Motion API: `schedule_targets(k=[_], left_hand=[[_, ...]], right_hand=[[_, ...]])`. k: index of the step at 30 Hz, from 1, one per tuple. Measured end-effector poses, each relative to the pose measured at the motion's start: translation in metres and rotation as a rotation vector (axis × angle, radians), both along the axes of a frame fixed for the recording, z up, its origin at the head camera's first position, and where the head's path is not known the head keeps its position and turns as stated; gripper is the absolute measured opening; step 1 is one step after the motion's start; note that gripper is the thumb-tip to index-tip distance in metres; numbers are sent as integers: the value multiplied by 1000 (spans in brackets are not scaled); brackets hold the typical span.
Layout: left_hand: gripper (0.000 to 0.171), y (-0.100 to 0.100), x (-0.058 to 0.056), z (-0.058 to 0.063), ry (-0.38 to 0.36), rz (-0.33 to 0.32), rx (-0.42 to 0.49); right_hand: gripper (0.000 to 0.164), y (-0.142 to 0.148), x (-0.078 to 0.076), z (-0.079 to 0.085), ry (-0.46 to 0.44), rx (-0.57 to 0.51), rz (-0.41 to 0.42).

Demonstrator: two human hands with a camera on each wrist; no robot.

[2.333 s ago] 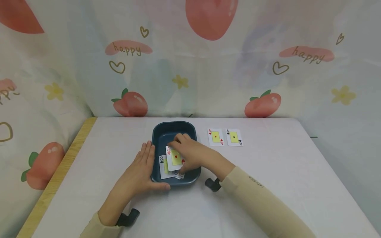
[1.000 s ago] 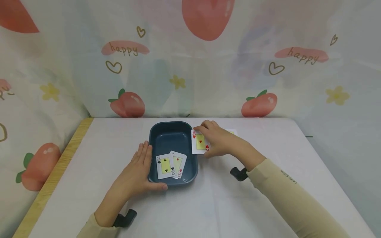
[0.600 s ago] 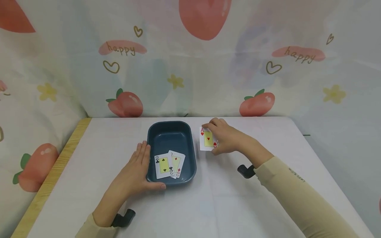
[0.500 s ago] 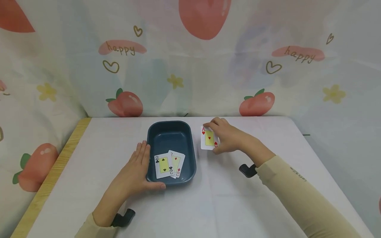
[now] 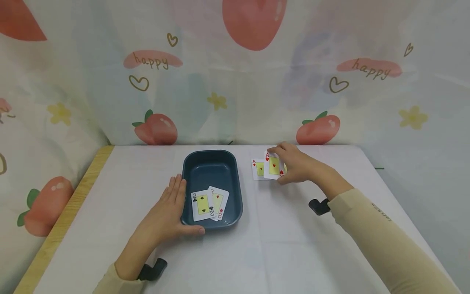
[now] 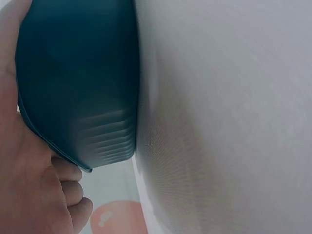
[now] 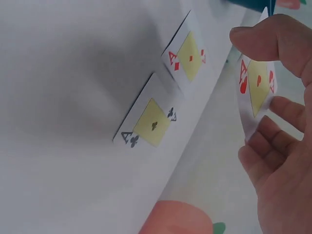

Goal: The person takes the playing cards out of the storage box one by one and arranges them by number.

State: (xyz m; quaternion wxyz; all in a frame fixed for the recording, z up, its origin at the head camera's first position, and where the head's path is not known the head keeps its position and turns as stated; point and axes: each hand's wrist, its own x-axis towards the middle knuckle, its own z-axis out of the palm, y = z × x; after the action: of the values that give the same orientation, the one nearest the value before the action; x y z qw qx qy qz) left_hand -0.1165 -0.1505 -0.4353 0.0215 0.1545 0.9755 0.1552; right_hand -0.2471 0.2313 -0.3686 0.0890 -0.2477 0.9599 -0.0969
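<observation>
My right hand [image 5: 297, 165] pinches the ace of hearts [image 5: 274, 165] between thumb and fingertips. It is raised over the table, partly covering the ace of diamonds [image 5: 258, 169] in the head view. Below it, the right wrist view shows the ace of clubs [image 7: 154, 124] lying face up beside the ace of diamonds; from the head it is almost wholly hidden. With straight fingers along its left side and thumb at the near edge, my left hand [image 5: 167, 210] rests against a dark blue tray [image 5: 209, 177]. Inside lie the two of clubs [image 5: 201, 206] and the overlapped two of diamonds [image 5: 220, 199].
A white cloth [image 5: 249, 261] covers the table, with a wooden strip [image 5: 66, 226] showing along the left edge. Behind the table hangs a printed curtain [image 5: 253, 106] with fruit, hearts and flowers.
My right hand has lifted the ace of hearts out of the tray and carried it rightward, over the aces on the table. My left hand stays at the tray.
</observation>
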Motion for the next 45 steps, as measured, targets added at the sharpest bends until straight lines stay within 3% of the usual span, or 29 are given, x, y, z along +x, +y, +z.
schedule_targets(k=[19,28,36,45], left_hand=[[147,-7,-9,8,-17,-4,-20],[147,-7,-8,2,-18,-5,-8],[147,-4,0,-2,-24,8,7],[148,2,1,1,-8,-6,-6]], right_hand=[[88,51,-29,-9,-71,53,-121],[86,67,-33,-12,-80,64,-143],[85,81,-37,-26,-130,79,-168],[88,96,-38,-49,-212,116,-245]])
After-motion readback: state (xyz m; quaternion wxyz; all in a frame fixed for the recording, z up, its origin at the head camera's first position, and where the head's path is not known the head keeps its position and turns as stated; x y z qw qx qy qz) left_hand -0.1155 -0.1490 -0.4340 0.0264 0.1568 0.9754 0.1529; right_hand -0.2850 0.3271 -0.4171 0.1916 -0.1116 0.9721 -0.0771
